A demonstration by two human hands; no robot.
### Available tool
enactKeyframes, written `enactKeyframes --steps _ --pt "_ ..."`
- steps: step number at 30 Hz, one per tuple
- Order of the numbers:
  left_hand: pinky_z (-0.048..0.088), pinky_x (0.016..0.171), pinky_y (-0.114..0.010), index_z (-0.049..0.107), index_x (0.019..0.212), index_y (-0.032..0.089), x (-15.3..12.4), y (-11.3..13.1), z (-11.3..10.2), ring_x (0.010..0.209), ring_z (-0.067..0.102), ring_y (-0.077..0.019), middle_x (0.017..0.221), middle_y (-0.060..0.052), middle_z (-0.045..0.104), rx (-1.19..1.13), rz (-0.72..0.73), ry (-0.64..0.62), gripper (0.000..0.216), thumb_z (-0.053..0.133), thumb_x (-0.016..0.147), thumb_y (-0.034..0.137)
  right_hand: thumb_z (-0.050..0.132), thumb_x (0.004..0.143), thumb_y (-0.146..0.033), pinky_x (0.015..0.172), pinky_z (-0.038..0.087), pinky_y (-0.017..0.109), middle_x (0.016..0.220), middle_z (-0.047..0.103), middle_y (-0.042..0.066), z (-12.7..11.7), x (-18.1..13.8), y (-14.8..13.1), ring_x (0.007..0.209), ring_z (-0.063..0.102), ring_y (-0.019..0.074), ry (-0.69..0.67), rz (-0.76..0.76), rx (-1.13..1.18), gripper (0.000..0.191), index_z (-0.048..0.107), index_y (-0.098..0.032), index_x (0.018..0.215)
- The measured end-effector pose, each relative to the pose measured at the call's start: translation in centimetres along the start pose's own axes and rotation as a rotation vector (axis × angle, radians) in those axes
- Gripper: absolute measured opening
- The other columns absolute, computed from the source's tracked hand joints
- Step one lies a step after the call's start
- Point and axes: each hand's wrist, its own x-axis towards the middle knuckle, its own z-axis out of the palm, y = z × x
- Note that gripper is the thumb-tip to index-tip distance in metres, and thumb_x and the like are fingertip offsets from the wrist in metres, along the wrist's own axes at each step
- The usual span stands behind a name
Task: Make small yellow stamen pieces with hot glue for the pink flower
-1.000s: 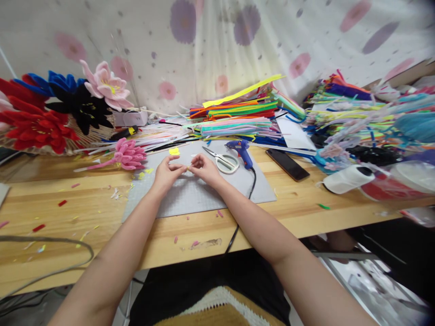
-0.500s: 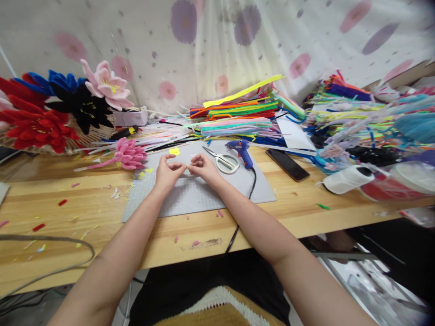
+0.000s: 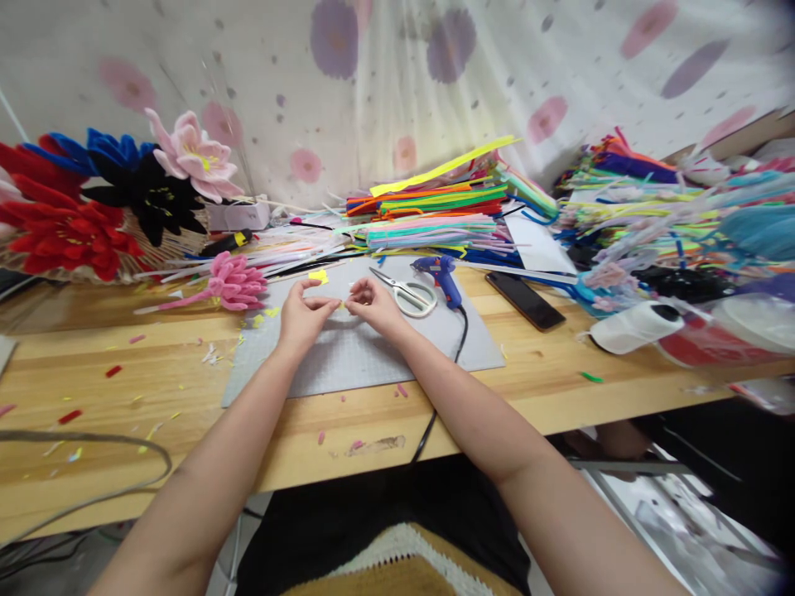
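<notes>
Over the grey cutting mat (image 3: 335,364), my left hand (image 3: 306,316) and my right hand (image 3: 374,308) nearly meet, each in a pinch. Between the fingertips shows a tiny yellow piece (image 3: 341,305), too small to name; which hand bears it I cannot tell. Scissors (image 3: 411,298) with white handles lie just right of my right hand, beside a blue glue gun (image 3: 442,277). Behind my left hand is a yellow scrap (image 3: 318,276). A pink pipe-cleaner flower (image 3: 233,283) lies to the left of the mat.
Bundles of coloured pipe cleaners (image 3: 435,232) are piled along the back. Finished fuzzy flowers (image 3: 80,236) stand at the left. A phone (image 3: 523,300) and a white spool-like roll (image 3: 637,327) lie on the right. The glue gun's black cord (image 3: 461,335) crosses the mat's right part.
My hands have barely moved; the fingertips look slightly further apart, the left hand having shifted a little left. Everything else lies as before.
</notes>
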Motion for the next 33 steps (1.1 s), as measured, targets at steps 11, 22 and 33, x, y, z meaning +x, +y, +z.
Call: enactKeyframes --steps 11,22,33 --pt "0.047 0.073 -0.032 0.04 0.092 0.018 -0.2 0.0 1.3 0.07 0.065 -0.0167 0.068 -0.001 0.065 -0.304 -0.224 0.136 0.055 0.076 0.05 0.019 0.068 0.059 -0.03 0.064 0.047 0.024 0.07 0.058 -0.005 0.6 0.1 0.2 0.062 0.056 0.0078 0.011 0.018 0.183 0.035 0.044 -0.02 0.082" --pt "0.043 0.066 -0.026 0.048 0.104 0.013 -0.5 0.6 1.2 0.058 0.058 -0.0111 0.063 0.001 0.063 -0.24 -0.213 0.095 0.062 0.077 0.05 0.025 0.071 0.055 -0.03 0.055 0.044 0.023 0.056 0.058 -0.008 0.3 0.2 0.3 0.049 0.054 0.008 0.077 0.046 0.154 0.039 0.041 -0.021 0.077" --pt "0.036 0.056 -0.022 0.043 0.094 0.016 -0.2 0.7 1.3 0.052 0.051 -0.0084 0.058 0.005 0.058 -0.42 -0.312 0.194 0.056 0.076 0.049 0.011 0.067 0.06 -0.028 0.062 0.047 0.025 0.062 0.058 -0.008 0.8 0.1 0.2 0.056 0.058 0.0082 0.046 0.034 0.16 0.032 0.043 -0.021 0.081"
